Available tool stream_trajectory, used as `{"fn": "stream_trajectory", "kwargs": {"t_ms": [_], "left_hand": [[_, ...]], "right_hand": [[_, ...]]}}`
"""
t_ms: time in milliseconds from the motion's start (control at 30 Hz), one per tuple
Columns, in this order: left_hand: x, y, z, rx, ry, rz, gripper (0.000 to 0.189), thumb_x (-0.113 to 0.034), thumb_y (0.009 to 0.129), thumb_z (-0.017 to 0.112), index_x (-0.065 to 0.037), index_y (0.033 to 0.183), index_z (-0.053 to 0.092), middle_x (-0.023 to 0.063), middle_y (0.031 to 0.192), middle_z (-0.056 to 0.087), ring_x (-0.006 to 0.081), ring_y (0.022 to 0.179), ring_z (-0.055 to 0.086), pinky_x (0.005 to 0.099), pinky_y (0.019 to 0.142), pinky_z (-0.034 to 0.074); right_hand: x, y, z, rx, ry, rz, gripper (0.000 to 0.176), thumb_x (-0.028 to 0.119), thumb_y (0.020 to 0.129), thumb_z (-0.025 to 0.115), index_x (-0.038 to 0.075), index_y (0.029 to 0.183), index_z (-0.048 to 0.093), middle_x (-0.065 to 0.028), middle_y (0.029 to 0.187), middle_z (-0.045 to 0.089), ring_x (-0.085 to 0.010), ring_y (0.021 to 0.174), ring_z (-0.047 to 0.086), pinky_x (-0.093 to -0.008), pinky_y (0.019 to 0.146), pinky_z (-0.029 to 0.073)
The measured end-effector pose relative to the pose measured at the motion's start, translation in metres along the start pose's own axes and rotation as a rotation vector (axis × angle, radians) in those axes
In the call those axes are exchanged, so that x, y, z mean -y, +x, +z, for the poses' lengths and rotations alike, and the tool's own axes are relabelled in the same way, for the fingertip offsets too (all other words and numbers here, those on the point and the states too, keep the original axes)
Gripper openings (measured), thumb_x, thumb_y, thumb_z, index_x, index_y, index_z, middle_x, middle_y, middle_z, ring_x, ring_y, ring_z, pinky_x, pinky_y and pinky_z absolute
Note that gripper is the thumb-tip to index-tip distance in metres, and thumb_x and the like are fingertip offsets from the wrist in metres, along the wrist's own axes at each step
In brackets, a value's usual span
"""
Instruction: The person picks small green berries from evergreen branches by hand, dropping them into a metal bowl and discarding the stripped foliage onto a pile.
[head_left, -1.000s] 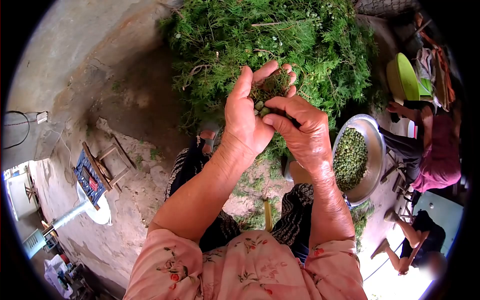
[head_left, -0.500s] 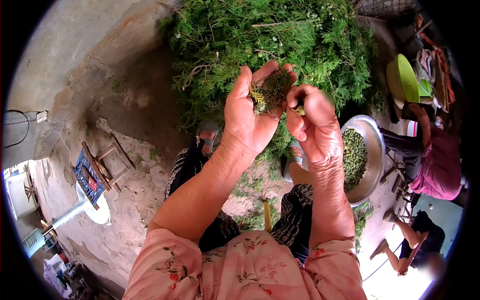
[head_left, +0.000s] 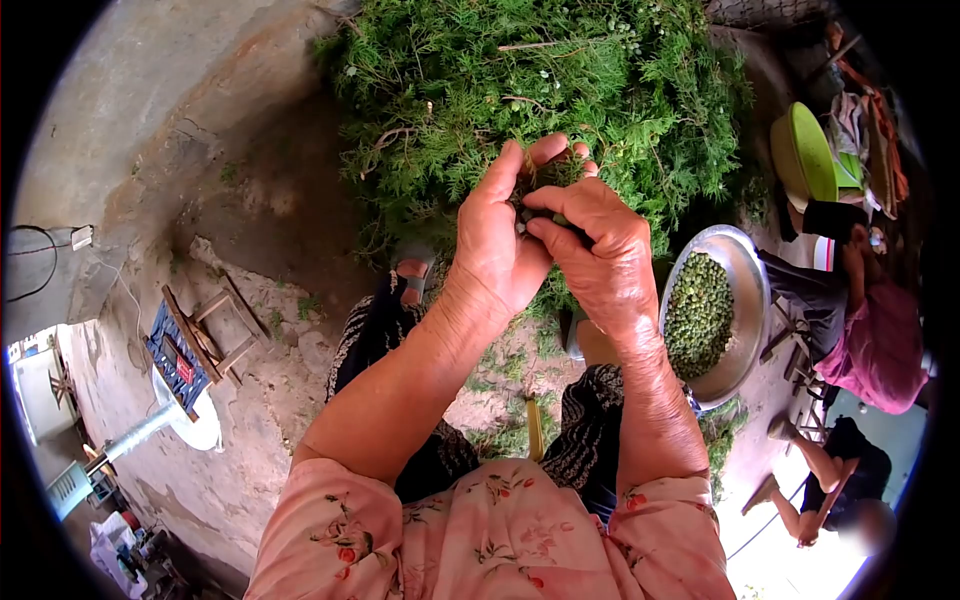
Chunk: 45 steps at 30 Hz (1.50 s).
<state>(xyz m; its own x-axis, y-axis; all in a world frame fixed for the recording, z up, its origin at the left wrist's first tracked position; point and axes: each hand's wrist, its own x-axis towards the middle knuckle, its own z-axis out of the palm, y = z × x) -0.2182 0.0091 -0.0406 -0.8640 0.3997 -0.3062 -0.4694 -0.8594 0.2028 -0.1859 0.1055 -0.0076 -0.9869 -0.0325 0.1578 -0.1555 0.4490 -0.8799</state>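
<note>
My left hand [head_left: 492,245] is cupped palm up, its fingers curled around small evergreen sprigs [head_left: 550,172]. Over that palm, my right hand [head_left: 608,252] pinches with thumb and forefinger; a small green cone [head_left: 559,218] shows between them. The fingers partly hide what lies in the palm. Just beyond both hands spreads a large heap of green evergreen branches [head_left: 560,85]. Beside my right forearm stands a metal basin [head_left: 754,300], holding many small green cones [head_left: 700,312].
At the right, a person in a purple top [head_left: 880,345] sits near a green tub [head_left: 808,150]. Another person [head_left: 850,470] sits lower right. A small wooden stool [head_left: 215,335] and a round white base with a pole [head_left: 195,420] stand at the left.
My right hand has moved left, from beside my left fingers to over the left palm, its fingertips now among the sprigs. My left hand has stayed nearly in place.
</note>
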Motion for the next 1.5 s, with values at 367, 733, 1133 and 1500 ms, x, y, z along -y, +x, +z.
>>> {"fn": "stream_trajectory", "kwargs": {"t_ms": [367,733,1133,1500], "left_hand": [[-0.01,0.0,0.004,0.076,-0.116,-0.054,0.047,-0.038,0.096,0.03,-0.001,0.112,0.053,0.0161,0.114,0.054,0.0312,0.111,0.047,0.043,0.097,0.038],[-0.003,0.0,0.005,0.015,0.041,0.026,0.048,-0.038,0.096,0.032,0.001,0.114,0.053,0.0177,0.117,0.052,0.0309,0.115,0.046,0.0416,0.101,0.034],[-0.002,-0.002,0.004,0.011,-0.03,-0.026,0.046,-0.037,0.096,0.032,0.002,0.11,0.053,0.0179,0.11,0.055,0.0304,0.104,0.052,0.0424,0.098,0.038],[0.028,-0.054,-0.027,0.297,0.902,-0.411,0.021,-0.021,0.09,0.052,-0.005,0.099,0.062,0.0076,0.09,0.064,0.0173,0.084,0.061,0.0331,0.079,0.049]], "right_hand": [[0.006,0.004,-0.022,0.04,1.165,0.483,0.013,0.002,0.08,0.063,0.001,0.093,0.06,-0.0021,0.07,0.058,-0.007,0.058,0.051,-0.0173,0.048,0.038],[-0.001,-0.004,0.004,-0.076,-0.057,-0.05,0.019,-0.003,0.069,0.066,-0.001,0.088,0.063,-0.008,0.077,0.057,-0.0178,0.071,0.056,-0.0281,0.066,0.045],[0.003,-0.012,-0.02,-0.016,0.695,0.45,0.01,0.005,0.08,0.063,0.003,0.09,0.064,-0.0008,0.065,0.057,-0.0065,0.05,0.047,-0.0195,0.043,0.035],[-0.137,-0.064,-0.172,-0.702,0.74,0.525,0.015,0.003,0.08,0.059,0.0,0.095,0.06,-0.0055,0.08,0.057,-0.013,0.063,0.052,-0.0227,0.051,0.041]]}}
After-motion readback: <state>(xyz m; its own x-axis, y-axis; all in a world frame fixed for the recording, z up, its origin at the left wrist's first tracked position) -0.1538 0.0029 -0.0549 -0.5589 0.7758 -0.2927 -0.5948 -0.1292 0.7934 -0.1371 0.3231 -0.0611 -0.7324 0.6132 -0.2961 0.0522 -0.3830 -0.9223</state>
